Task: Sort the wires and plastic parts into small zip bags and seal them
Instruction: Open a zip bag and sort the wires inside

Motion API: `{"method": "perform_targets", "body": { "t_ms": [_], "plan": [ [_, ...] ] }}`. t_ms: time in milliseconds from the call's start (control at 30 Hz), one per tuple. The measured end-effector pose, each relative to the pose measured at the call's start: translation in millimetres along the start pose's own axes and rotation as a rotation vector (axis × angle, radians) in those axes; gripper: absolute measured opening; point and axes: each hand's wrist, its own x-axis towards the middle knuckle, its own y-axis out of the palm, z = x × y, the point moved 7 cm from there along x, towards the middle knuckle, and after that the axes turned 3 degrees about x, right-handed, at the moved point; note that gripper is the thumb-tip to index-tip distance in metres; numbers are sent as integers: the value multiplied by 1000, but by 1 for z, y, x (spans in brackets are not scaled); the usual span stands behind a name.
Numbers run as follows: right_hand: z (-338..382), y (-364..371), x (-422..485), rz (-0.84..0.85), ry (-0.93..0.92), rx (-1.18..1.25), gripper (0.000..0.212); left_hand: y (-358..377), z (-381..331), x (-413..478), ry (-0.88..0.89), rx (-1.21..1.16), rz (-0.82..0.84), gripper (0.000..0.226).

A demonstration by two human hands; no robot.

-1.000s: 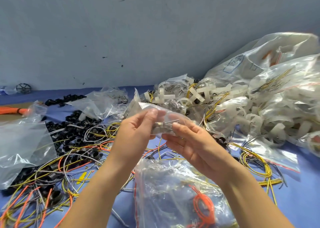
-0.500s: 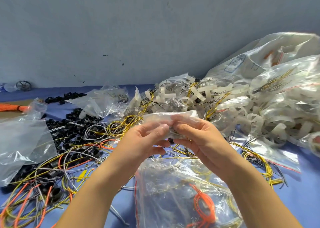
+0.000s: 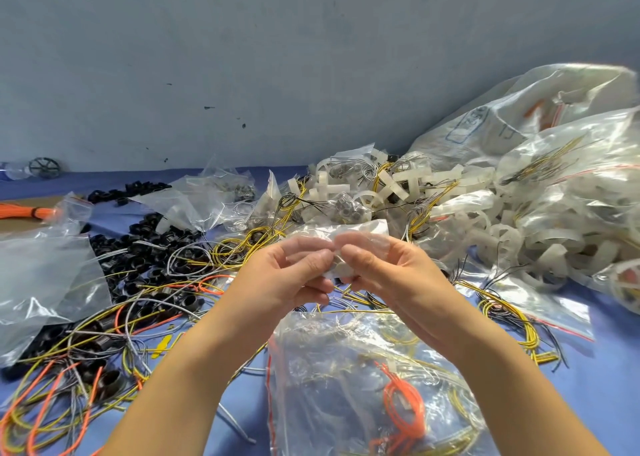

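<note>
Lower centre, nearest the viewer: a clear bag of orange and yellow wires lies on the blue table. Just above it, at mid-frame, the left hand and right hand meet, the fingertips of both pinching a small zip bag held off the table (its contents look like pale plastic pieces, though blur leaves this uncertain). Loose wires and black plastic parts spread across the left. White plastic parts and filled bags are heaped at upper right. Risk: an uneven pinch along the strip could leave the seal partly open, so pieces spill into the tangle below.
</note>
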Motion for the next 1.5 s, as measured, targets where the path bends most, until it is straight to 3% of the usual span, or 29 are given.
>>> {"method": "perform_targets", "body": {
  "t_ms": [100, 167, 433, 533, 800, 1033, 1200, 1333, 1500],
  "plan": [
    [4, 8, -4, 83, -30, -38, 41, 0, 0, 1, -36, -91, -23, 12],
    [7, 6, -5, 54, -53, -87, 38, 0, 3, 0, -63, -106, -21, 14],
    [10, -2, -5, -88, -77, -121, 32, -1, -4, -3, 51, 116, 114, 35],
    [7, -4, -4, -118, -48, -149, 28, -3, -7, -4, 115, 218, 61, 34],
    [5, -1, -6, -39, -66, -67, 35, -5, -5, -2, 83, 137, -25, 37],
    [2, -2, -5, -90, -60, -22, 18, -9, -2, 0, 100, 161, -97, 27],
    [0, -1, -7, 3, -41, -53, 28, -9, 1, 1, 67, 103, -134, 37],
    [0, -1, -5, -17, -48, -77, 27, -6, 4, -1, 5, 28, -43, 31],
    [1, -5, -6, -61, -52, -126, 28, 1, 7, -3, -35, -157, 110, 41]
  ]
}}
